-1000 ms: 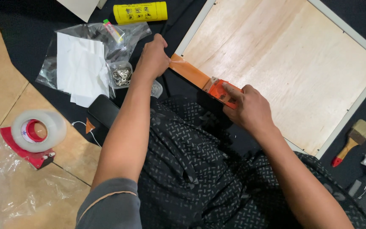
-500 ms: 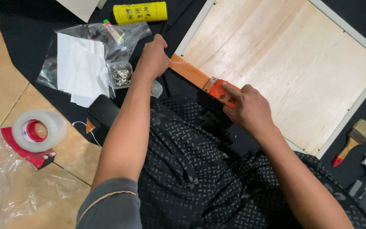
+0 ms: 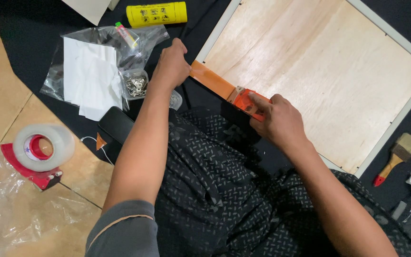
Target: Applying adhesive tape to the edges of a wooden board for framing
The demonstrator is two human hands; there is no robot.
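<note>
Nothing has visibly shifted since the earlier frames: left hand (image 3: 171,66) pins the orange tape strip (image 3: 212,80) at the frame's corner (image 3: 204,53), its long axis running down-right to the tape dispenser (image 3: 249,102) gripped by right hand (image 3: 278,123).

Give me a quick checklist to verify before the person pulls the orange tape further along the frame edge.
1. Left hand pins the tape's end at the frame corner: ok.
2. Right hand grips the orange dispenser: ok.
3. Orange tape lies straight along the white frame edge: ok.
4. Tape free of wrinkles: cannot tell.
5. Wooden backing board sits flat in the frame: ok.
6. Path ahead along the edge: cannot tell, the right arm covers it.
</note>
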